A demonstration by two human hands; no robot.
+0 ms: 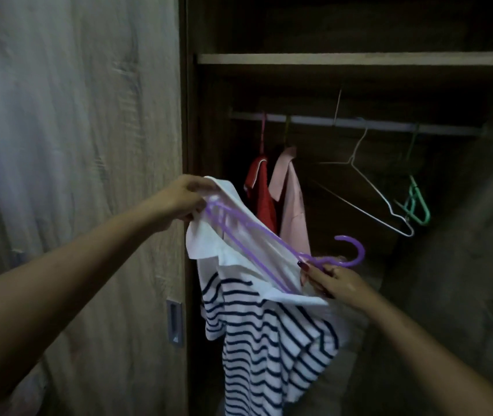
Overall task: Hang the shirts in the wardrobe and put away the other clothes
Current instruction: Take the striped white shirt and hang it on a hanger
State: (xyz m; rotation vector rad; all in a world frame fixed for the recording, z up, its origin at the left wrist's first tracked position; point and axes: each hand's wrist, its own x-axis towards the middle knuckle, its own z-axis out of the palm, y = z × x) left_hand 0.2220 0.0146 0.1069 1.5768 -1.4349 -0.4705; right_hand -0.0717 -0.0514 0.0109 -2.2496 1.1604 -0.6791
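A white shirt with navy stripes (269, 340) hangs between my two hands in front of the open wardrobe. My left hand (179, 202) grips its white collar together with one end of a purple plastic hanger (269, 238). The hanger runs slanting down to the right, partly inside the neck opening. My right hand (333, 280) holds the hanger just below its hook, which points up. On the rail (359, 123) behind hang a red shirt (261, 190) and a pink shirt (291, 202).
An empty white wire hanger (368, 187) and a green plastic hanger (416, 202) hang on the rail further right. A wooden shelf (359, 59) spans the wardrobe above the rail. The sliding door (89, 175) with a metal recessed handle (174, 322) stands at the left.
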